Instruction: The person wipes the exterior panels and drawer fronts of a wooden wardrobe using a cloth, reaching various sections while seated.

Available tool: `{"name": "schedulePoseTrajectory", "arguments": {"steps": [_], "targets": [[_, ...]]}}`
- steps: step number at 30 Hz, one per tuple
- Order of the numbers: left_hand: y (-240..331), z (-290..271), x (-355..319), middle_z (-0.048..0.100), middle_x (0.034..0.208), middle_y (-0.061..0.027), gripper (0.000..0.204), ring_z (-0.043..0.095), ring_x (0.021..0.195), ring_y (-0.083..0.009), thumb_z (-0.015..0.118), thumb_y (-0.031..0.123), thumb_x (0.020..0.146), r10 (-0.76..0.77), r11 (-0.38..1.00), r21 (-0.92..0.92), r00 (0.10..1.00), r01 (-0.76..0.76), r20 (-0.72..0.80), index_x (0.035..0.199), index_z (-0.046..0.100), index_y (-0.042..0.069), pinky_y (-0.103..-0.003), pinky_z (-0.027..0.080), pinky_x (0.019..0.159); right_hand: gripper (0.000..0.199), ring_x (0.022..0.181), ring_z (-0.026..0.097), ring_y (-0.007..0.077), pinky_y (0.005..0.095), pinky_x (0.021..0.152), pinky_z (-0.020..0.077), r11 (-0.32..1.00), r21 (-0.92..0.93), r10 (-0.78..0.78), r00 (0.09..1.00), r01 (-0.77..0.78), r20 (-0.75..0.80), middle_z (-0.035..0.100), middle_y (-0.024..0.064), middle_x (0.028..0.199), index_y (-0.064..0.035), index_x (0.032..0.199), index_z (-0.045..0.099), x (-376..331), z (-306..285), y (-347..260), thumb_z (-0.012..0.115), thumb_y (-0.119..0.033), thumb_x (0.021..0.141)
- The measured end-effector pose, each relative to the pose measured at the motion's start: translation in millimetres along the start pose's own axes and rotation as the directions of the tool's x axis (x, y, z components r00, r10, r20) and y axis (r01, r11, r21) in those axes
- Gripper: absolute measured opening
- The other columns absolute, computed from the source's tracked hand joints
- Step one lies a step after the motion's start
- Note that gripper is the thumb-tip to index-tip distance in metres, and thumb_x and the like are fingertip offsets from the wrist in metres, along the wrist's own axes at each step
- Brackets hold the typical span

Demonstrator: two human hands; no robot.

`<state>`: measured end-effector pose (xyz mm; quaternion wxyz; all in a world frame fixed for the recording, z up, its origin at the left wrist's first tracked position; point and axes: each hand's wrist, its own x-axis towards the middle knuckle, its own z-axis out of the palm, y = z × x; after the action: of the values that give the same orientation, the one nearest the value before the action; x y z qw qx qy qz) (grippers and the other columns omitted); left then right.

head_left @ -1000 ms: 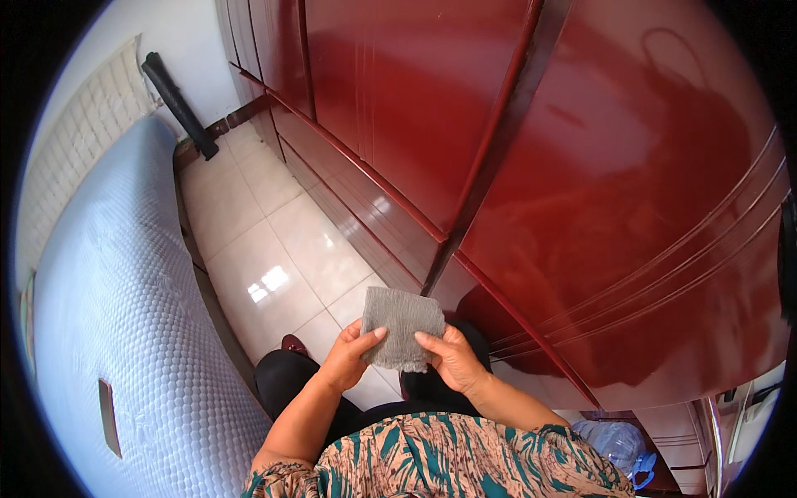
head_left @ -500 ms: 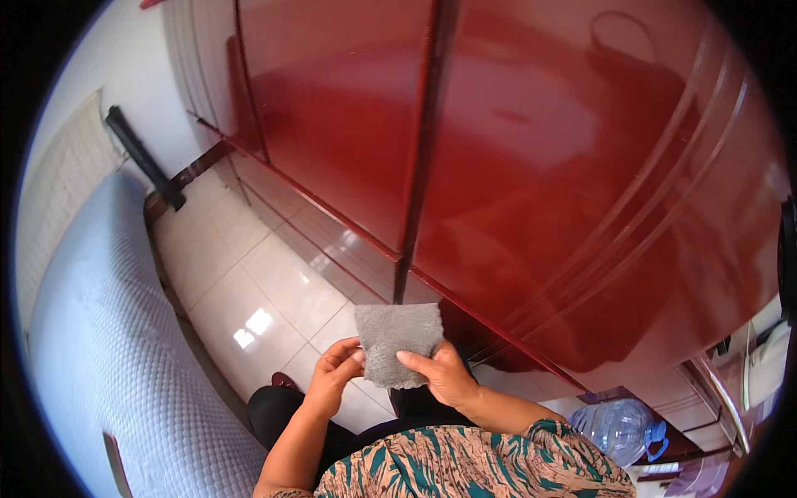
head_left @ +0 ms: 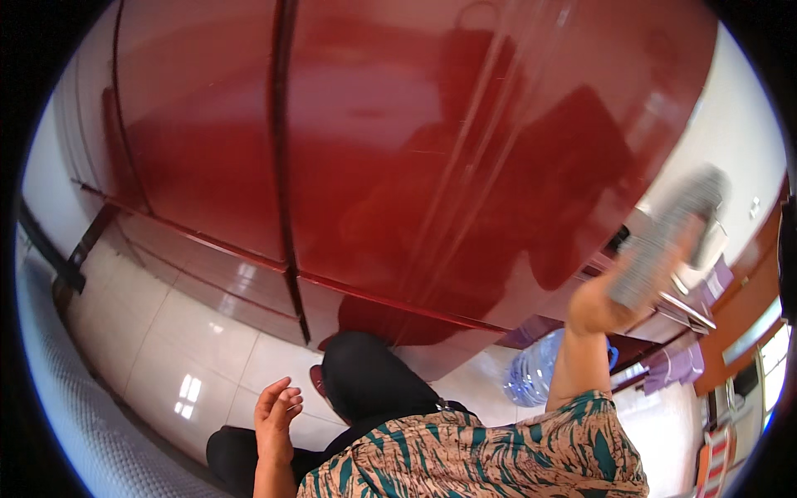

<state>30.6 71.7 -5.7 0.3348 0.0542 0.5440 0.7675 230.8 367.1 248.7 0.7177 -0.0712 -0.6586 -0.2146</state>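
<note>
Glossy pale floor tiles (head_left: 191, 344) spread beneath the person. Nearest, a green-and-tan patterned top (head_left: 465, 456) covers the torso, and the left hand (head_left: 276, 415), free and loosely bent at the fingers, hangs near the black-trousered legs (head_left: 365, 378). Out to the right, the raised right hand (head_left: 682, 247) grasps a gray cloth (head_left: 656, 249), both blurred. Behind that forearm sits a clear bluish bottle (head_left: 527, 373), partly hidden; a shiny red cabinet (head_left: 374, 191) rises beyond, beside a white wall (head_left: 735, 108).
</note>
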Motion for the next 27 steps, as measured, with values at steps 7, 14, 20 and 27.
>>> {"name": "schedulePoseTrajectory", "arguments": {"steps": [7,14,20,27], "targets": [[1,3,-1,0.061,0.093,-0.0045,0.030,0.057,0.081,-0.0107,0.057,0.020,0.090,0.061,0.997,0.051,0.998,-0.061,0.012,0.114,0.055,0.003,-0.024,0.046,0.074,0.072,0.131,0.030,0.0378,0.0452,0.099,0.0291,0.971,-0.233,0.123,0.708,0.061,0.695,0.032,0.0199,0.143,-0.0022,0.132,0.043,-62,-32,-21,0.065,-0.041,0.076],[6,-2,-8,0.061,0.093,-0.0037,0.030,0.057,0.081,-0.0103,0.056,0.020,0.090,0.130,0.985,0.115,0.992,-0.129,-0.004,0.115,0.054,0.003,-0.024,0.046,0.073,0.023,0.106,0.047,0.0284,0.0385,0.089,0.0335,0.992,-0.111,0.100,0.883,-0.054,0.458,0.053,0.0105,0.109,-0.0058,0.100,0.060,-63,-18,-8,0.062,-0.018,0.080],[-1,-15,-1,0.059,0.109,-0.0106,0.040,0.058,0.098,-0.0183,0.056,0.025,0.092,0.166,0.972,0.160,0.984,-0.174,0.064,0.124,0.052,0.002,-0.031,0.047,0.086,0.030,0.104,0.046,0.0290,0.0392,0.088,0.0335,0.973,-0.204,-0.042,0.957,0.104,0.288,0.051,0.0092,0.109,-0.0095,0.102,0.056,-38,15,3,0.067,-0.021,0.077],[-5,-13,0,0.060,0.109,-0.0112,0.040,0.058,0.097,-0.0181,0.056,0.024,0.091,0.188,0.970,0.138,0.978,-0.199,0.087,0.124,0.052,0.001,-0.030,0.047,0.086,0.034,0.114,0.044,0.0362,0.0446,0.095,0.0339,0.858,-0.350,-0.362,0.926,0.375,0.106,0.049,0.0155,0.119,-0.0060,0.106,0.052,119,50,45,0.063,-0.026,0.081]]}}
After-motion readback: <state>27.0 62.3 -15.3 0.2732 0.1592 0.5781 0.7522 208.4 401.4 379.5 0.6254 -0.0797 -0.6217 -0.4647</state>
